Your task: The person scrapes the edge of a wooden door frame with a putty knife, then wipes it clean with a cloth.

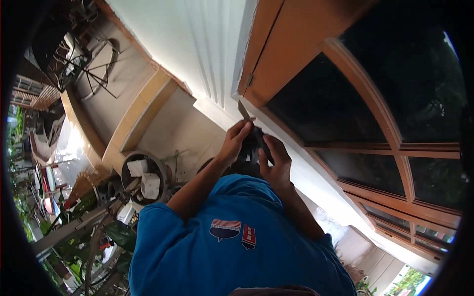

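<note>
A tool with a flat, pointed metal blade and a dark handle [258,139] is held in front of my chest, its blade tip pointing up toward the white wall corner. My left hand [238,138] pinches it where blade and handle meet. Around the lower part of the handle, the fingers of my right hand [277,160] are closed. Something dark sits below and between both hands; its shape is too unclear to name.
The white wall [182,39] rises ahead, with a wooden-framed window [390,123] on the right. A round pot [165,172] holding white blocks stands at the left, near plants and curved yellowish steps [140,106]. A metal-framed chair is farther back.
</note>
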Available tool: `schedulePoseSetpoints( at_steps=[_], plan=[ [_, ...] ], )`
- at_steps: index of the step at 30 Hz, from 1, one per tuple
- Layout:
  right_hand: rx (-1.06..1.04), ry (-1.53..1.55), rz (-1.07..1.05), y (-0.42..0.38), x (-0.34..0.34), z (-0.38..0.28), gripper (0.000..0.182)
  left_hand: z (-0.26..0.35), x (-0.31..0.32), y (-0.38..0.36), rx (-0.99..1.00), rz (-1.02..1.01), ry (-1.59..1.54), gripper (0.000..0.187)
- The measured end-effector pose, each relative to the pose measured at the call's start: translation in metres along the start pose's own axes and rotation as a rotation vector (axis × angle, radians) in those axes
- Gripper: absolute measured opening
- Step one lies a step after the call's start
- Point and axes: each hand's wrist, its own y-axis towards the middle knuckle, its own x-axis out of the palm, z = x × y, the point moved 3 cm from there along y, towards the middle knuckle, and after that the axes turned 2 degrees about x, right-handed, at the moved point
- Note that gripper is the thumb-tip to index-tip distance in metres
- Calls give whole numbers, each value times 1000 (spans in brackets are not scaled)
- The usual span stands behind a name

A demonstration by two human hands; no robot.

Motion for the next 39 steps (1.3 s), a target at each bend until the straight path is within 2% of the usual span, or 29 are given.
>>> schedulePoseSetpoints(
  at_steps=[1,3,6,7,10,13,16,17,20,21,22,24,27,30,31,33,37,39],
  plan=[
    [-43,-10,-21,1,8,1,39,2,1,4,9,18,11,39],
    [-2,6,-65,-3,24,11,40,9,1,10,24,49,90,37],
    [2,11,-79,5,32,13,46,9,-8,20,-57,-86,123,45],
    [-5,-24,-71,6,35,15,47,7,-9,24,-59,-97,29,40],
    [2,-106,-9,4,34,9,47,2,-26,30,-155,-68,-151,43],
    [92,-123,56,6,24,3,43,-4,-55,26,-61,255,217,43],
    [208,-111,113,-13,24,6,37,-5,-78,23,-377,351,-166,37],
    [244,-98,126,-20,25,7,36,-1,-75,22,-345,437,-240,23],
    [429,-59,94,-39,27,6,31,4,-63,36,-31,469,-332,15],
    [447,18,87,-40,26,3,31,20,-51,45,150,410,-218,12],
    [464,98,80,-39,25,1,32,30,-36,48,214,308,-167,11],
    [438,85,21,-37,18,1,32,46,-7,65,489,219,51,9],
    [373,29,-55,-32,-1,2,33,59,22,73,517,286,296,10],
    [380,69,-44,-33,-12,11,34,49,16,76,751,306,609,13],
    [416,71,-40,-38,-13,16,34,42,3,81,678,255,623,17],
    [459,80,-44,-41,-15,23,32,32,-9,86,676,266,719,18],
    [490,107,-76,-36,-16,28,31,14,-27,90,845,285,933,20],
    [439,108,-42,-32,-17,26,30,43,-8,87,943,201,941,24]
  ],
)
